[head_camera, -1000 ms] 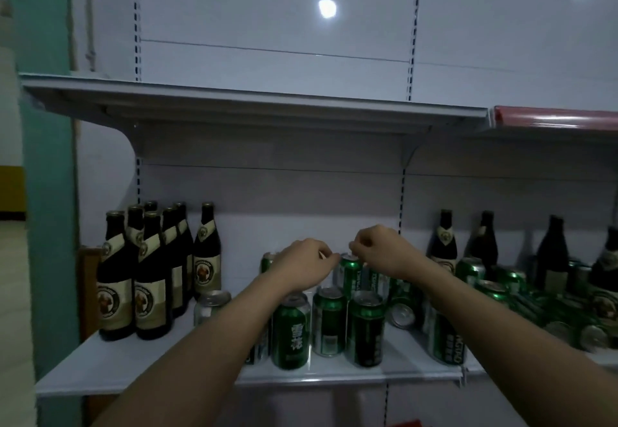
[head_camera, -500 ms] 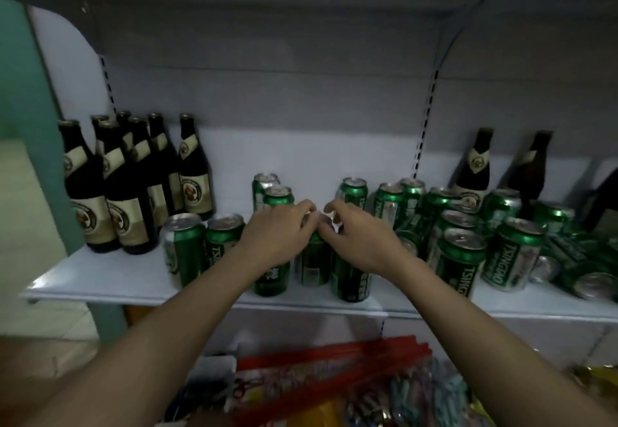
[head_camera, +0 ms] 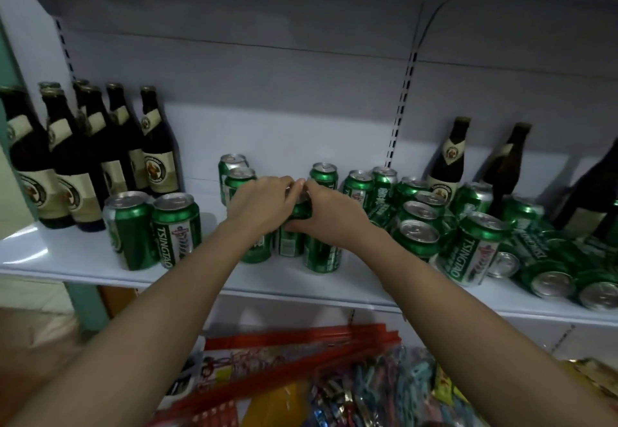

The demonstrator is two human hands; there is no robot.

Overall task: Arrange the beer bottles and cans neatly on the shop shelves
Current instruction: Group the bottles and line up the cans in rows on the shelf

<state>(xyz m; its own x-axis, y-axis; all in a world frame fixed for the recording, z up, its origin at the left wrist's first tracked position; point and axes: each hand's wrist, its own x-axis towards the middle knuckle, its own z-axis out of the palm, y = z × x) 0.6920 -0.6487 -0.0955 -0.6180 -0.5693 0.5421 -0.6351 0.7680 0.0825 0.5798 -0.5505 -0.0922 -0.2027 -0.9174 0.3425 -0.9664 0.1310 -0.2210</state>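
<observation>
Below the shelf I am working at, I see a lower level crowded with packaged goods: long red packets (head_camera: 294, 373) lying slantwise, an orange pack (head_camera: 277, 405) beneath them, and a heap of small pastel-coloured items (head_camera: 378, 390) in clear wrapping. A yellow packet (head_camera: 446, 385) sits at their right. A teal upright (head_camera: 88, 306) stands at far left.

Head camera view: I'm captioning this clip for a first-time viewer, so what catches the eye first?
Both hands, left hand and right hand, meet mid-shelf around one green can. To their right lies a jumble of toppled cans; at far left dark bottles stand upright together.
</observation>
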